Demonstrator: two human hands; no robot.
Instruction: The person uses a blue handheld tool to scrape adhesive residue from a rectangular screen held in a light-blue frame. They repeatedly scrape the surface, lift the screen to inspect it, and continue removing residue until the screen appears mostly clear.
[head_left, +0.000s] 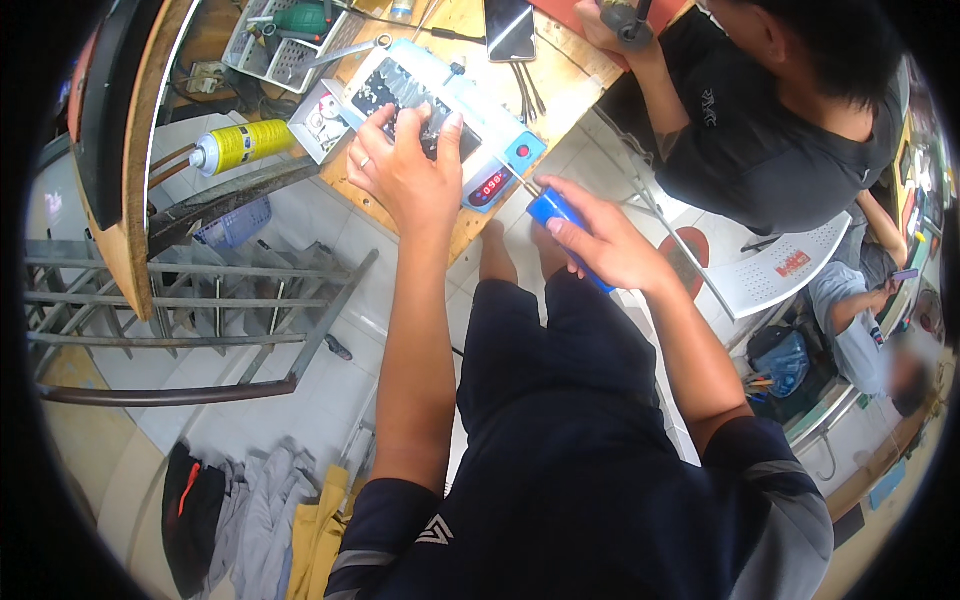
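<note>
On the machine (492,122) atop the bench (572,80) lay a black panel (388,88), my left hand (412,172) over it, its grip unclear; if it shifted, the blue tool (551,211) clasped in my right hand (614,243) might gouge it.

Bench (583,80): pale wood, right ahead of me.
Middle: blue-and-white machine (512,128).
Machine top: black slab (376,88), white flecks over it.
Far side: phone (511,28), face up; dark cables (527,90) just beside.
Left edge: white box (320,124), basket (262,77); I can't tell if wood fully bears them.
Floor (347,290): pale tiles below me.
</note>
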